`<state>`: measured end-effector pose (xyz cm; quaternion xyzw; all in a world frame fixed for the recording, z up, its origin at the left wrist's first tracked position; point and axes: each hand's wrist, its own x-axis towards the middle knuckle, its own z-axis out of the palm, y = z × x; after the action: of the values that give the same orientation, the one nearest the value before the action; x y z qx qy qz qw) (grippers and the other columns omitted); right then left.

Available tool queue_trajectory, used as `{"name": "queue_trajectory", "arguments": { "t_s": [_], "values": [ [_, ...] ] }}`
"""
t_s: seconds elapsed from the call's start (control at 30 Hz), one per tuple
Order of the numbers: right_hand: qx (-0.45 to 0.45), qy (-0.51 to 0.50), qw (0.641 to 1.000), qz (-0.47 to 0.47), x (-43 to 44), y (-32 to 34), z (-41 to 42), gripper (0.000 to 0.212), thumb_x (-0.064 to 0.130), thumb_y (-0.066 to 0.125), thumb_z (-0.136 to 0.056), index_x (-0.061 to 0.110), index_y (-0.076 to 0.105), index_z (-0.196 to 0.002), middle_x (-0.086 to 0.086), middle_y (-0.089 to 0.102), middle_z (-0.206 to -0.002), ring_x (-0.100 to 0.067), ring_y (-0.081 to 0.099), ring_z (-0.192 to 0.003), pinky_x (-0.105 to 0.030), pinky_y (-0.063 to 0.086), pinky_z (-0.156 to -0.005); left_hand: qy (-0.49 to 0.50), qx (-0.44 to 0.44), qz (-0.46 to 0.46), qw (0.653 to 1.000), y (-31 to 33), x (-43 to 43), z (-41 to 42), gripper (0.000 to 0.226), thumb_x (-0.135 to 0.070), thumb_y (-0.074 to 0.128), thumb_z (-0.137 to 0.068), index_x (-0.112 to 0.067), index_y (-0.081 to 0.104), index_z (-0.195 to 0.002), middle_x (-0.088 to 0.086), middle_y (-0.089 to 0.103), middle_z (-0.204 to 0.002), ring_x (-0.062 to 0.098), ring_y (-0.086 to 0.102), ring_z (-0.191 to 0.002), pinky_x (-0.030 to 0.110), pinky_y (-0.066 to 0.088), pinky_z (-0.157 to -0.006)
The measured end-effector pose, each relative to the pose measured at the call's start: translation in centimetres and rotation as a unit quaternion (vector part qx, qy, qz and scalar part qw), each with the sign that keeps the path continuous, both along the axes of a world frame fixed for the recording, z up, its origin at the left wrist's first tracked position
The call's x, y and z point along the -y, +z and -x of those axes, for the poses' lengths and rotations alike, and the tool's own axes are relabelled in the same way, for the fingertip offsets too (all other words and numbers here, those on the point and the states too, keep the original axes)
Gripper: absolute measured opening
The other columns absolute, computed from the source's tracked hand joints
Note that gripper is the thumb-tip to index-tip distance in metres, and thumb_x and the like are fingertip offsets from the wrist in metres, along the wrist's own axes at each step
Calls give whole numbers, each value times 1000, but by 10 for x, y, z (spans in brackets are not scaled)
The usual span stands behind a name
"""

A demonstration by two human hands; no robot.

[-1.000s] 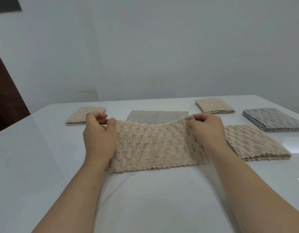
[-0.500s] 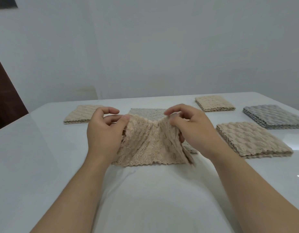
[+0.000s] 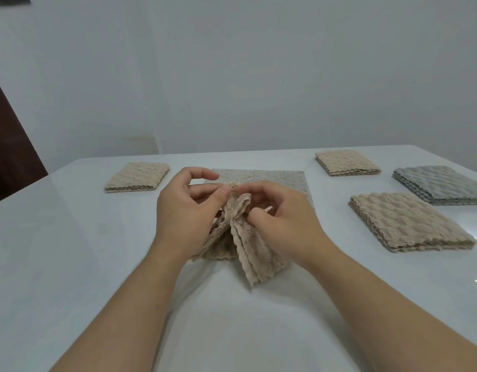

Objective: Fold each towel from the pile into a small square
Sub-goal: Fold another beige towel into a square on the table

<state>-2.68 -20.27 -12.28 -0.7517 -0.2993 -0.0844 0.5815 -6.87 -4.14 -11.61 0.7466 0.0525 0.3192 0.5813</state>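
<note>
Pinching one beige bobbly cloth towel (image 3: pixel 248 253) by its gathered top corners at frame centre, left hand (image 3: pixel 183 218) and right hand (image 3: pixel 285 226) both curled on it, lower edge on the white glossy table (image 3: pixel 71 264). Just behind, one pale grey-beige towel (image 3: pixel 280 181) lying flat. Three folded beige squares (image 3: pixel 136 177) (image 3: pixel 346 163) (image 3: pixel 409 224) at left, upper right and right; one folded grey square (image 3: pixel 441 183) far right.

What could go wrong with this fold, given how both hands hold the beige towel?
1. The left hand and right hand pinch the beige towel only at its top corners; its halves hang splayed, so edges may meet crooked.
2. Its lower edge seems to touch the table and might bunch there.
</note>
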Motion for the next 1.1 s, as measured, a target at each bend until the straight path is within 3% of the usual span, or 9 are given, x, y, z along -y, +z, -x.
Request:
{"name": "queue_trajectory", "arguments": {
  "t_s": [0.2,0.43,0.6,0.63,0.73,0.9,1.1],
  "values": [
    [27,-17,999,-14,0,-2,-1,20,17,73,-90,32,74,-104,13,69,-81,-6,65,-72,-15,50,-68,-16,10,-2,1000,-2,0,0,17,-15,78,-88,-24,69,-99,-2,79,-83,36,74,-79,57,60,-79],
    [30,-13,999,-22,-2,-5,-4,24,21,76,-89,32,66,-108,9,68,-82,-10,62,-67,-21,53,-67,-36,12,-12,999,-2,1,0,18,-11,73,-91,-24,70,-104,0,79,-79,20,76,-83,53,58,-88],
    [62,-5,998,10,-2,-9,-7,33,24,76,-89,36,66,-119,12,66,-82,-12,63,-68,-23,53,-68,-45,16,-15,999,2,5,4,19,-18,77,-89,-26,68,-103,-3,79,-80,47,69,-77,56,59,-79],
    [69,-10,997,16,-2,-10,-8,32,25,76,-89,37,67,-118,13,65,-81,-11,63,-69,-22,53,-69,-45,15,-15,999,3,6,5,20,-18,77,-89,-26,68,-103,-4,79,-79,47,68,-75,55,59,-77],
    [70,-23,997,17,-2,-10,-9,22,27,77,-88,35,70,-107,14,65,-79,-9,62,-69,-19,51,-67,-48,14,-11,999,3,6,5,19,-14,74,-91,-23,66,-106,-2,79,-79,26,74,-72,47,61,-78],
    [57,-42,997,-10,0,-7,-10,12,28,77,-88,32,67,-94,9,66,-75,-6,61,-65,-16,49,-62,-76,30,13,997,2,2,4,10,-3,62,-97,-12,61,-101,2,79,-87,24,75,-79,39,58,-74],
    [64,-73,991,-89,5,1,-14,12,27,76,-90,28,65,-95,5,64,-75,-5,59,-66,-23,50,-63,-86,79,-140,983,0,1,10,7,-12,67,-82,-17,62,-85,-8,75,-102,17,73,-96,37,59,-82]
  ]
}}
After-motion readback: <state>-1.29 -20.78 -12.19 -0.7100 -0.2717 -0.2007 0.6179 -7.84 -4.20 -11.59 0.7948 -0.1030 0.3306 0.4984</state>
